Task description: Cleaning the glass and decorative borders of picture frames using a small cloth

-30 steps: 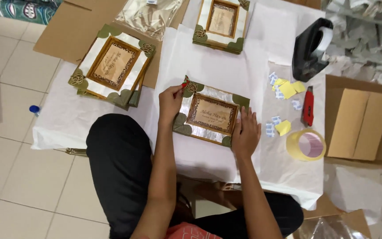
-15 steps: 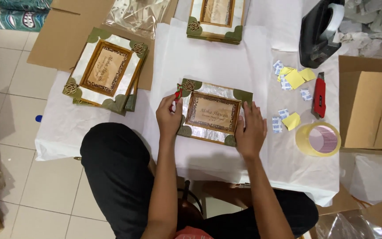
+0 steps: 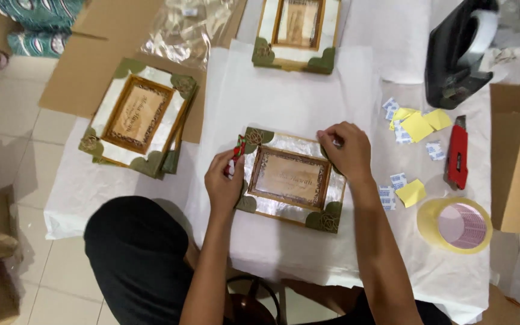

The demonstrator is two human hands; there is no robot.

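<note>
Two bare forearms, no sleeves in view. Left hand (image 3: 224, 180) and right hand (image 3: 345, 150) without gloves, rings or watch. Black trousers over both thighs, plain fabric, no pattern. Top garment out of view at lower frame edge.

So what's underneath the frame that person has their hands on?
White tissue paper spread over the table lies under the frame and shows all around it. What sits directly beneath the frame's middle is covered, as are parts under both hands.
</note>
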